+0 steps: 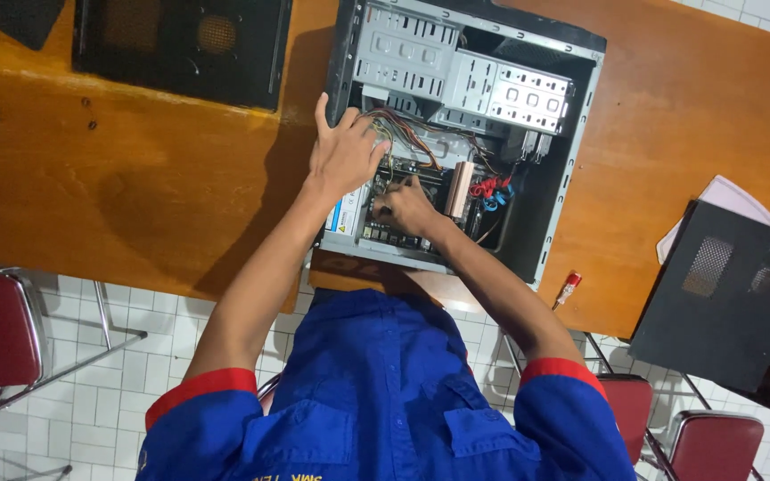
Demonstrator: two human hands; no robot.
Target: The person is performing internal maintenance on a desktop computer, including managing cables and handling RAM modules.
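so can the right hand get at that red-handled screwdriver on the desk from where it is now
Probably yes. The right hand is down inside the open computer case, but the screwdriver lies just outside it on bare wooden desk, nothing covering it.

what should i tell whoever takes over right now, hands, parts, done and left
Left hand rests flat on the open computer case edge and power supply, holding nothing. Right hand is down on the motherboard, fingertips hidden, grip unclear. Cable bundle hangs loose above it. Side panel is off, on the wooden table; a red-handled tool lies beside the case. Left: work inside, panel back on.
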